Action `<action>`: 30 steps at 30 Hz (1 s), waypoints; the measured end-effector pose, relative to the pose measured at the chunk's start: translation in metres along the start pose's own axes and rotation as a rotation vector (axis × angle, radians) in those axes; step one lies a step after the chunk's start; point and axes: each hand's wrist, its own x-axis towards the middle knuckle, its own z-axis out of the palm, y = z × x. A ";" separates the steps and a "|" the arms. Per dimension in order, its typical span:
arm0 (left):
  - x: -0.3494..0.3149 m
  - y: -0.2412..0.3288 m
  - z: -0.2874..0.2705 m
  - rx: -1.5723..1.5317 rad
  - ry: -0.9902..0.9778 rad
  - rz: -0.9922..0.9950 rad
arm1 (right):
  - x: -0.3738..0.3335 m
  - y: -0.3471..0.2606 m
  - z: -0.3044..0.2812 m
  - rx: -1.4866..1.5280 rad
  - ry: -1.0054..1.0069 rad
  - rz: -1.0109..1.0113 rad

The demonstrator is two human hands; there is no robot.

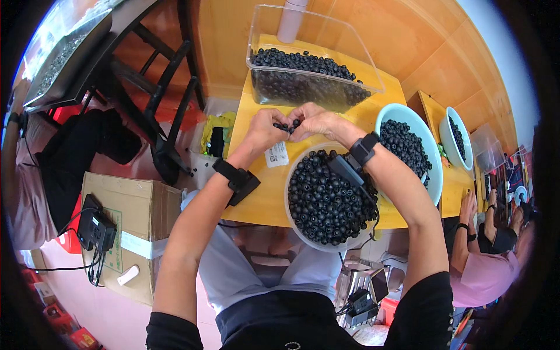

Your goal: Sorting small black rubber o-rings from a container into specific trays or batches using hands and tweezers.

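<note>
My left hand (266,129) and my right hand (315,121) meet above the yellow table, just in front of a clear plastic bin. Both have curled fingers, closed on small round black parts (286,126), a few of which show between the fingertips. Below my right wrist stands a round translucent tub (290,201) heaped with small black parts (332,210), some showing a hole. Beyond my hands, the clear bin (309,65) is partly filled with the same kind of pieces. A white printed label (277,154) lies under my left hand.
To the right are two pale blue basins (434,175) (452,119) of black parts. A cardboard box (125,233) carrying a black device (96,227) stands left of my legs. Black stools (166,105) are at the upper left. Other people sit at both sides.
</note>
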 end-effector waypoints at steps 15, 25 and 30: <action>-0.084 0.070 0.061 0.024 -0.222 0.233 | -0.149 -0.001 -0.004 -0.047 -0.044 -0.014; -0.121 0.084 0.011 -0.003 -0.114 0.144 | -0.226 0.010 0.019 -0.059 0.405 -0.027; -0.171 0.042 -0.061 -0.271 0.275 -0.066 | -0.265 0.057 0.076 -0.138 0.810 0.023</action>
